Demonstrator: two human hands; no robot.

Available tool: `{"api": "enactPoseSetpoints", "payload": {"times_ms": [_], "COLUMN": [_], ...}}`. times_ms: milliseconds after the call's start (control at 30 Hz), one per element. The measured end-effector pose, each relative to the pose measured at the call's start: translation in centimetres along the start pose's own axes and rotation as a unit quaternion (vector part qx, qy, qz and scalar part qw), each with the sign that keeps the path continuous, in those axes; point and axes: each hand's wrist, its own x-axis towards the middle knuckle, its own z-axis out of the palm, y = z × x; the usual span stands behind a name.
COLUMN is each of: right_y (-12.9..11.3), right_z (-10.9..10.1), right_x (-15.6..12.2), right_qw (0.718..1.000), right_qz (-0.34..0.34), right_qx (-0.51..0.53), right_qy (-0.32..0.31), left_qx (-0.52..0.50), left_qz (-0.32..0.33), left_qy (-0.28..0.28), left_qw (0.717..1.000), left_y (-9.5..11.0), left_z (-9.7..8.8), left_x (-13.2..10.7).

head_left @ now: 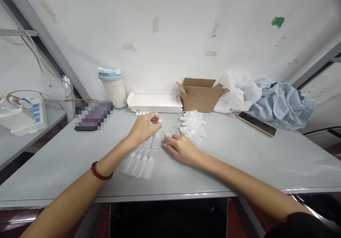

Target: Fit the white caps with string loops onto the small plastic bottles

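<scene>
My left hand [145, 126] is raised a little over the grey table [239, 156], fingers pinched on a small white cap. My right hand [181, 148] rests on the table with its fingers curled on a small translucent squeeze bottle. A row of several such bottles [138, 164] lies side by side near my left wrist. Another loose heap of the small bottles [192, 123] lies just beyond my right hand. A dark red bead bracelet [100, 173] circles my left wrist.
Along the back wall stand a blue-lidded cup [113, 87], a stack of white flat packs [154, 102], an open cardboard box [200, 95], white plastic bags [234, 92] and a blue cloth [282, 103]. A phone [256, 123] lies at right. A device with cables [21, 115] sits far left.
</scene>
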Motion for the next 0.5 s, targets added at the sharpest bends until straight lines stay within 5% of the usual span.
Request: {"api": "enactPoseSetpoints", "payload": {"times_ms": [233,500], "right_y": [1.2,1.1], "right_z": [-0.1,-0.6], "right_x": [-1.2,-1.2], "right_qw": [0.988,0.948], "right_qz": [0.0,-0.049], "right_qx": [0.023,0.114], "right_qy": [0.151,0.292], "left_qx": [-0.085,-0.232], "left_qz": [-0.045,-0.083], "left_qy": [-0.045,-0.15], "left_qw": [0.994,0.957], "left_y": [0.4,1.1], "left_z": [-0.3,-0.6], "left_x": [-0.1,-0.4]}}
